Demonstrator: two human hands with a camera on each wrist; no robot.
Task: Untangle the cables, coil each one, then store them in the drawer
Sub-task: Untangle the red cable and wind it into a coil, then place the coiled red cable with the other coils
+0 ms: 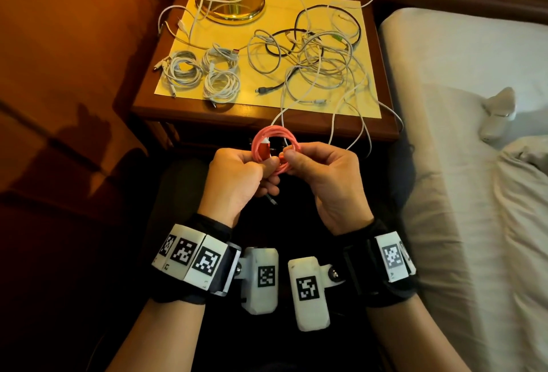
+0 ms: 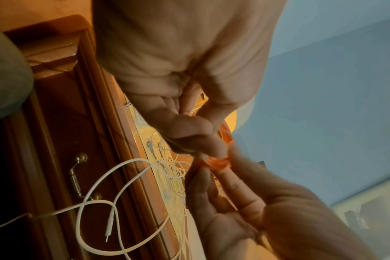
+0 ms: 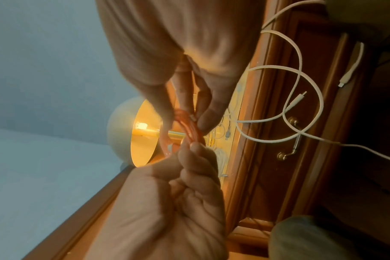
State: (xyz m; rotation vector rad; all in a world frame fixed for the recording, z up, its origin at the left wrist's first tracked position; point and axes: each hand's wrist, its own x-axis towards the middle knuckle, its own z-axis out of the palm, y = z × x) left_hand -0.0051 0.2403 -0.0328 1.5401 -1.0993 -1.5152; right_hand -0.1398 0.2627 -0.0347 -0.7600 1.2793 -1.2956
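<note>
Bedside tabletop (image 1: pixel 296 110) carrying white cable tangle (image 1: pixel 320 66), three coils (image 1: pixel 204 72) parked aside. Left hand (image 1: pixel 237 176) & right hand (image 1: pixel 323 176) both pinching pink cable coil (image 1: pixel 274 146) above lap, prob. securing loose end so loops aren't springing open.

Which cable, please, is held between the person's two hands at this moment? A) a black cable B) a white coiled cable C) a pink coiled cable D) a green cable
C: the left hand and the right hand both pinch the pink coiled cable in front of the nightstand, while the white coils lie on its top.
</note>
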